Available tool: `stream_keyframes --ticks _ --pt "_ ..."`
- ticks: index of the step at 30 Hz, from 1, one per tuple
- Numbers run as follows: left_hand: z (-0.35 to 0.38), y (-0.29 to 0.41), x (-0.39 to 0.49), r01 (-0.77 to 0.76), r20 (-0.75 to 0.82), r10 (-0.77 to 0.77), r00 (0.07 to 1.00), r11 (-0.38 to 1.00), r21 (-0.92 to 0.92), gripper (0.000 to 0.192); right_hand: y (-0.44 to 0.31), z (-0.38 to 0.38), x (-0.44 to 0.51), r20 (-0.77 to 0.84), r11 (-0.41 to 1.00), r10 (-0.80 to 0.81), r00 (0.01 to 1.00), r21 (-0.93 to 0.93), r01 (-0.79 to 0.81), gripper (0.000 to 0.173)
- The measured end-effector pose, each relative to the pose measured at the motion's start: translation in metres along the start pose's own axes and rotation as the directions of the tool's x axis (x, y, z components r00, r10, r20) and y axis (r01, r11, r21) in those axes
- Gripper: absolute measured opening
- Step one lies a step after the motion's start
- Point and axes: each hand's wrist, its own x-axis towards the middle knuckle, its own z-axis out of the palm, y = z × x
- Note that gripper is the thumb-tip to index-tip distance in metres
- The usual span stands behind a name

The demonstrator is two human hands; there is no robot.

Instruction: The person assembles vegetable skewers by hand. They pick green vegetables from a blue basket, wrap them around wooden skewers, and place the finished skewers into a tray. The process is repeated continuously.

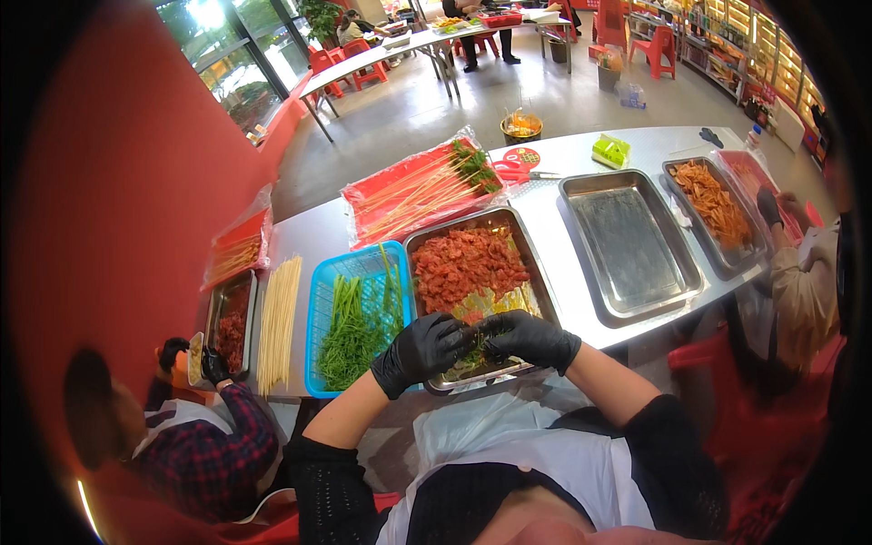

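My left hand (429,351) and my right hand (535,339), both in black gloves, meet over the near end of a steel tray (545,289). Between their fingertips is a small bunch of green herbs (471,357), partly covered by the fingers. Beyond my hands, a heap of raw marinated meat pieces (470,262) fills the far part of that tray, with oily yellowish marinade around it. To the left, touching or nearly touching the tray, a blue plastic basket (315,327) holds long-stemmed leafy herbs (351,340).
Bare bamboo skewers (278,320) lie left of the basket. A red tray (368,211) holds herb-loaded skewers; red scissors (511,172) lie beside it. Rightward are a steel tray (630,238) and one with orange strips (712,204). Co-workers sit left (204,443) and right (807,293).
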Motion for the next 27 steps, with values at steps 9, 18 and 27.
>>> stream_keyframes --ticks 9,18,27 --pt "0.003 0.005 0.001 0.065 0.061 -0.062 0.996 0.997 -0.036 0.034 0.021 -0.017 0.012 0.186 0.979 0.138 0.973 0.123 -0.162 0.015" --pt "0.004 0.001 -0.003 0.079 0.101 -0.083 0.991 0.996 0.044 0.035 0.029 -0.012 0.013 0.041 0.987 0.053 0.998 0.146 -0.059 0.013" --pt "0.003 0.028 -0.018 0.075 -0.089 -0.06 0.994 0.982 0.172 0.025 0.019 -0.009 0.007 -0.121 0.998 -0.057 0.991 0.031 0.061 0.017"
